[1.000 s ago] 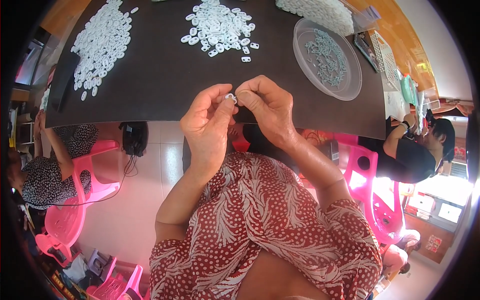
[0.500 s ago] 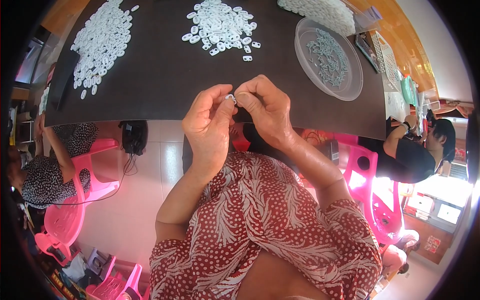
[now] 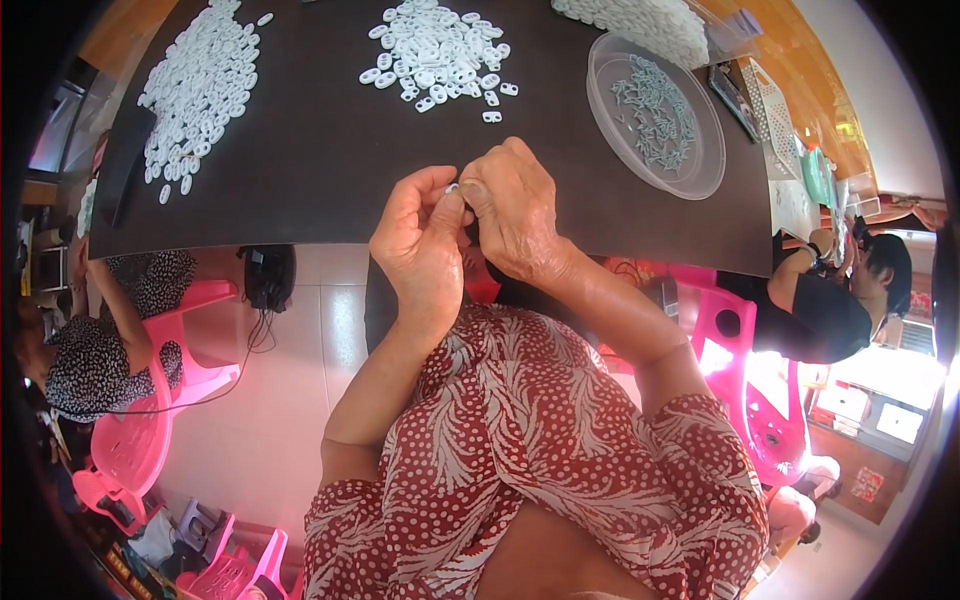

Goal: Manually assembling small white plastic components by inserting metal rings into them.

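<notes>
Between the fingertips of my left hand (image 3: 424, 240) a small white plastic piece (image 3: 453, 188) is pinched, mostly covered by thumb and fingers. My right hand (image 3: 515, 210) meets it there, thumb and fingers closed against the piece; whatever they hold is hidden. Both hands are raised near the table's front edge. Beyond them lies a heap of small white pieces with two holes (image 3: 435, 55). To the left spreads a larger pile of white oval pieces (image 3: 205, 85). A round clear tray (image 3: 603, 125) at the right contains many small grey-green screws (image 3: 655, 115).
The dark table (image 3: 310, 150) carries a clear container of white pieces (image 3: 640, 25) at the far right, beside a phone (image 3: 735, 103) and a white perforated basket (image 3: 772, 115). People sit at both sides, near pink chairs (image 3: 150, 430). A black bag (image 3: 268, 275) hangs below the table edge.
My right hand has turned over and shifted slightly left and up, so its back now shows more. It covers more of the white piece. My left hand keeps its pinch.
</notes>
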A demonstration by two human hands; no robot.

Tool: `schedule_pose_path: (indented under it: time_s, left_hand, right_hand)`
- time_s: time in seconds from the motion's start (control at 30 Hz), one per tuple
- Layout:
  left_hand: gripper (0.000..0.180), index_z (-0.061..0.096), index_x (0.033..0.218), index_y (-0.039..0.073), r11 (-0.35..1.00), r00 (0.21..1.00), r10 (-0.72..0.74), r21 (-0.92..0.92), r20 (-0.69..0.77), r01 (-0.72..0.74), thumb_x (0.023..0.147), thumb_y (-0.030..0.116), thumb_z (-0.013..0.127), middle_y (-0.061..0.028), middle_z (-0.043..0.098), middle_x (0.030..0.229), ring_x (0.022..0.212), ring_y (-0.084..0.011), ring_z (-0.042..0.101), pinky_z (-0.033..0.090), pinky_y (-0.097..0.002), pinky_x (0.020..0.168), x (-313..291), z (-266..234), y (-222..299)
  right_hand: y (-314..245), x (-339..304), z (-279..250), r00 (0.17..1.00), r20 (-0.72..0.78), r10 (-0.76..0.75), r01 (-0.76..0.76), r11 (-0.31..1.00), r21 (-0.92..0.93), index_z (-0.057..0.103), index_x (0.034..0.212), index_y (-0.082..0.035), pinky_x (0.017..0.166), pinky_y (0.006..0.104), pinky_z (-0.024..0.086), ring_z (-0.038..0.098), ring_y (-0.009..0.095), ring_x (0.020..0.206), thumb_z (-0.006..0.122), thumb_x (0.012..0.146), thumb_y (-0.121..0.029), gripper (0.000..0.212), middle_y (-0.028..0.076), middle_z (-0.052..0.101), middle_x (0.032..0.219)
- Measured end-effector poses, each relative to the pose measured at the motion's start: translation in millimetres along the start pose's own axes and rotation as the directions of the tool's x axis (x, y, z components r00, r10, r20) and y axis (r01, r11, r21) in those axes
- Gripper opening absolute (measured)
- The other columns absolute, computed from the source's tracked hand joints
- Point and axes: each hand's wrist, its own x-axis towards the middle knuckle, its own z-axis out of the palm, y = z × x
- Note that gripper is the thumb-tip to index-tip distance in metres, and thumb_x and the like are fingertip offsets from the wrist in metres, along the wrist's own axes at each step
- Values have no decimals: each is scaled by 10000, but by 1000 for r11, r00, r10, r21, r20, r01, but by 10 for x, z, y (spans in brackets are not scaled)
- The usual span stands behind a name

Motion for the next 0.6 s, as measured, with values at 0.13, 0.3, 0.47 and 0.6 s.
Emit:
schedule_pose_path:
  time_s: [0.13, 0.3, 0.47, 0.6]
  left_hand:
    - [152, 592, 1019, -25, 999, 1000, -11, -40, 13, 11, 868, -14, 585, -19, 607, 797, 632, -45, 528, 413, -178, 517, 34, -57, -47]
    - [183, 595, 1049, -33, 993, 999, -29, -110, 45, 33, 867, -11, 589, -31, 605, 811, 661, -62, 549, 430, -187, 527, 88, -106, -10]
    - [202, 591, 1061, -51, 989, 997, -65, -130, 46, 71, 865, 1, 597, -64, 619, 831, 656, -97, 571, 456, -204, 528, 127, -160, 9]
    - [195, 599, 1039, -64, 992, 1000, -13, -124, 28, 16, 855, 0, 602, -114, 643, 827, 624, -128, 585, 472, -237, 515, 138, -166, 7]
  right_hand:
    - [2, 12, -3, 999, 41, -2, 3, 1000, -21, 547, 757, -18, 562, 380, 387, 465, 277, 637, 549, 776, 29, 50, 98, 511, 704]
    - [101, 61, -73, 997, 74, 16, -17, 1000, 10, 599, 820, -12, 599, 379, 409, 491, 285, 667, 582, 776, -7, 47, 101, 558, 738]
    - [362, 321, 11, 1000, 2, 21, -21, 995, -96, 640, 837, -30, 626, 393, 421, 515, 287, 695, 611, 778, -56, 71, 106, 593, 748]
    - [615, 563, 263, 998, 51, -40, 54, 941, -333, 631, 758, -52, 599, 391, 414, 513, 291, 699, 659, 721, -80, 55, 109, 547, 688]
